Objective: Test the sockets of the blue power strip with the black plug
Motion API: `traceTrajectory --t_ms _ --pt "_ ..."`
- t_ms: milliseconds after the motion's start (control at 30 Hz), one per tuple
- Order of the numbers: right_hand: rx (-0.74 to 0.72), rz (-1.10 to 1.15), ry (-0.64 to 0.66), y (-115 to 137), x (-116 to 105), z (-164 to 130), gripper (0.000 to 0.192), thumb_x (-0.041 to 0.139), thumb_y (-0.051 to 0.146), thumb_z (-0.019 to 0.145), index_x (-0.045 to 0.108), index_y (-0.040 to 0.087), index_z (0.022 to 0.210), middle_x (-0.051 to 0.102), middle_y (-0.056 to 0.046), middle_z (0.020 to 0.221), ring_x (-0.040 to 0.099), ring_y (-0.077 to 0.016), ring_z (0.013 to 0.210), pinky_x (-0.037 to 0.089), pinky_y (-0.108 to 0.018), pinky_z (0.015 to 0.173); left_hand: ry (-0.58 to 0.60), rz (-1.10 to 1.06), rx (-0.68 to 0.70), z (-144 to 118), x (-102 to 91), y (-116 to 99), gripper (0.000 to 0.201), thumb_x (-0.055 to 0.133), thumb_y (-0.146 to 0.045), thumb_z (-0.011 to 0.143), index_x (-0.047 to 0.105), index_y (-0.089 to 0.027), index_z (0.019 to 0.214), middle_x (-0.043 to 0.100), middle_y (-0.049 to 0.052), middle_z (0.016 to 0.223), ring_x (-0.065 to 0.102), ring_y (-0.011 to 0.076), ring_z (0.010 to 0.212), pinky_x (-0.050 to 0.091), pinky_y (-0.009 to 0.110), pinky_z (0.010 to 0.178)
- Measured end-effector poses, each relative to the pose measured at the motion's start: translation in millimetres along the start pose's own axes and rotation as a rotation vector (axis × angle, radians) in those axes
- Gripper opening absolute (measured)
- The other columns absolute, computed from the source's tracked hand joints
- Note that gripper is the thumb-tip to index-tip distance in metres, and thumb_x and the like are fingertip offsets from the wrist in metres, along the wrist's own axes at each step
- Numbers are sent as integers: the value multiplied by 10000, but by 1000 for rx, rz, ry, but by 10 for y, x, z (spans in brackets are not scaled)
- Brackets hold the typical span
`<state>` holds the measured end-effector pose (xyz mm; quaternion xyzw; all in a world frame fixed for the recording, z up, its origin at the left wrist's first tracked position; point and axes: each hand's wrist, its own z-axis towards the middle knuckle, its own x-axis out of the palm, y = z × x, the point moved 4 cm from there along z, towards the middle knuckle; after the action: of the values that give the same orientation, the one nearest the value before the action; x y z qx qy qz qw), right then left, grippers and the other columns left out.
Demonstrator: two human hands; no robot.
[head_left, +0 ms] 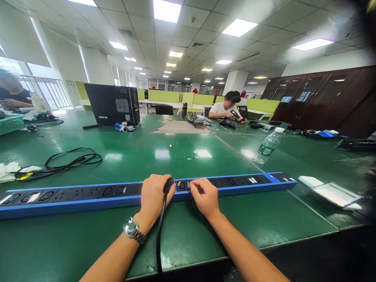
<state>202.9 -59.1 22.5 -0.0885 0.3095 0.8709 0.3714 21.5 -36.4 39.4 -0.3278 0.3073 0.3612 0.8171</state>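
While a person is leaning over a green table [188,235], both bare hands are working at the middle of a long blue power strip [88,196] that is lying flat across the table, parallel to its near edge. The left hand [153,196], with a wristwatch [132,230] on its wrist, is clenching a black plug [168,185] seated in one of the sockets, and the plug's black cable [160,231] is trailing back over the table edge toward the person. The right hand [205,197] is pressing down on the strip just beside the plug, apparently steadying it; its fingers are bent over the strip but grasping nothing. Open green surface is lying on both sides of the strip. A loose coil of black cord [67,161] is sitting well apart to the left, a water bottle [268,145] well apart to the right. Two other people are sitting at far tables.
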Motion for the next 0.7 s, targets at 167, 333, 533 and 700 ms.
traceTrajectory --t_ms 167,333,533,700 --pt "-2 0 -2 7 -4 -5 201 530 220 876 611 211 692 633 -4 645 547 -153 616 420 -290 622 9 81 5 20 -53 -55 187 572 -347 888 663 -229 1000 722 48 918 599 245 916 389 410 880" --pt "-13 -5 9 14 2 -12 201 534 214 880 611 205 695 632 -3 643 538 -150 614 411 -288 620 51 122 1 53 -60 -30 187 568 -365 890 670 -236 977 718 46 882 592 248 907 371 411 879" --pt "-22 -10 16 6 30 -27 191 543 209 878 616 198 701 637 -3 653 540 -148 624 406 -286 632 135 121 30 142 -46 -15 198 591 -383 880 684 -231 967 718 53 898 599 244 888 375 412 879" --pt "-17 -16 24 -14 53 -38 190 549 224 880 621 197 707 635 -8 662 547 -152 636 404 -285 635 265 66 -38 254 -78 38 254 595 -450 872 708 -230 929 733 48 862 623 241 873 395 390 861"
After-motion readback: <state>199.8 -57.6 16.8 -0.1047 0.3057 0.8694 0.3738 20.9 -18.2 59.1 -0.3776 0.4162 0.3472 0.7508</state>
